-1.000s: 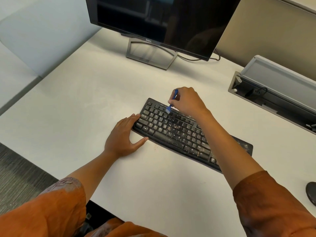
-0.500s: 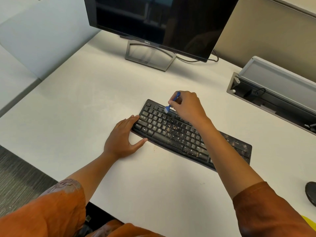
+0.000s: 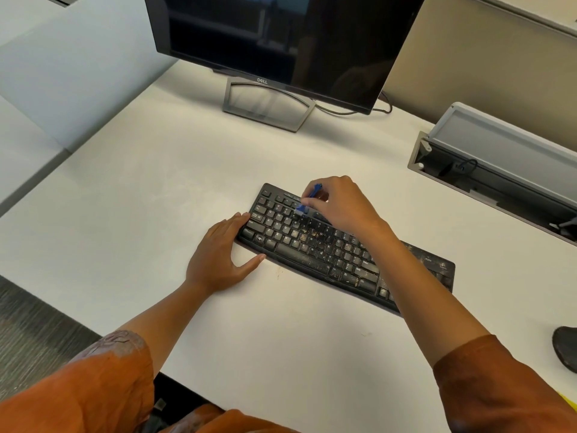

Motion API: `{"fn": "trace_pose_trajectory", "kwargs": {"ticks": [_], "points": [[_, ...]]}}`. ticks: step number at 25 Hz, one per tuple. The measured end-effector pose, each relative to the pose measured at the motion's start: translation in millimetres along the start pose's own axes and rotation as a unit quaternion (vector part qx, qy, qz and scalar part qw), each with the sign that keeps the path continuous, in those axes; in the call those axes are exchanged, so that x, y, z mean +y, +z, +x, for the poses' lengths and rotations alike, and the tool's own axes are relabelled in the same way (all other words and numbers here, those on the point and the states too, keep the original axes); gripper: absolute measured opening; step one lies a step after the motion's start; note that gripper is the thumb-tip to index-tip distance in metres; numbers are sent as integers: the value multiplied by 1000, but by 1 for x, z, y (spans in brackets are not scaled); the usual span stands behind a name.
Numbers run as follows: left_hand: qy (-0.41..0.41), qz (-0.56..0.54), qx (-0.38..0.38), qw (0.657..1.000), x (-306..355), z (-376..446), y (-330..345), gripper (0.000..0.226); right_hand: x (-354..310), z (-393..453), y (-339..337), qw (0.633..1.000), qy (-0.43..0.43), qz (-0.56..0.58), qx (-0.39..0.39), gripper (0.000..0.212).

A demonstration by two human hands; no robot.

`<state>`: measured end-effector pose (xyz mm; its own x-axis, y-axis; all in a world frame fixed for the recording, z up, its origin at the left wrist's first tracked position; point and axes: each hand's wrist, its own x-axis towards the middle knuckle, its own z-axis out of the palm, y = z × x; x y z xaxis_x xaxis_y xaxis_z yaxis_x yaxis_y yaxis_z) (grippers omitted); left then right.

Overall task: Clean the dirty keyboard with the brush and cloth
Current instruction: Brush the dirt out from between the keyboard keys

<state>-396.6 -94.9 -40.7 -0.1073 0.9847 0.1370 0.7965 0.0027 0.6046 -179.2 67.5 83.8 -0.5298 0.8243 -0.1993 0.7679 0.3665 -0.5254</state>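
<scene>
Head view. A black keyboard [image 3: 327,245] lies at an angle on a white desk [image 3: 156,189], its left end farther from the viewer than its right end; crumbs and pale grime speckle the middle keys and the right portion of the casing. The right hand [image 3: 343,204] reaches over the upper left part of the keyboard, fingers curled round a small blue brush [image 3: 307,201] and pinching its handle, which tilts up and to the right. The brush head points down and meets the upper key rows. The left hand [image 3: 221,254] lies flat on the desk at the keyboard's left end, fingers straight and relaxed, holding nothing; the fingertips [image 3: 245,215] touch the left edge and the thumb touches the near left corner. Both forearms emerge from orange sleeves [image 3: 103,389]. Behind the keyboard, well apart, stands a dark Dell monitor [image 3: 281,35] on a grey stand [image 3: 268,104]. To the right, a recessed cable tray [image 3: 487,179] with its lid raised is set in the desk. A dark rounded object [image 3: 566,351], cut by the right edge, cannot be identified.
</scene>
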Motion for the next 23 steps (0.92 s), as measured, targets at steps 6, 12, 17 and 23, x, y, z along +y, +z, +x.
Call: {"fn": "trace_pose_trajectory", "kwargs": {"ticks": [6,12,17,23], "points": [[3,3,3,1000,0,0,0,83,14,-4,-13,997,45,-53,-44,8],[-2,2,-1,1000,-1,0,2,84,0,-15,12,979,130,78,137,13],[-3,3,-2,1000,-1,0,2,84,-4,-26,23,982,150,73,87,12],[-2,4,-1,1000,-2,0,2,84,-7,-22,17,976,149,86,130,14]]}}
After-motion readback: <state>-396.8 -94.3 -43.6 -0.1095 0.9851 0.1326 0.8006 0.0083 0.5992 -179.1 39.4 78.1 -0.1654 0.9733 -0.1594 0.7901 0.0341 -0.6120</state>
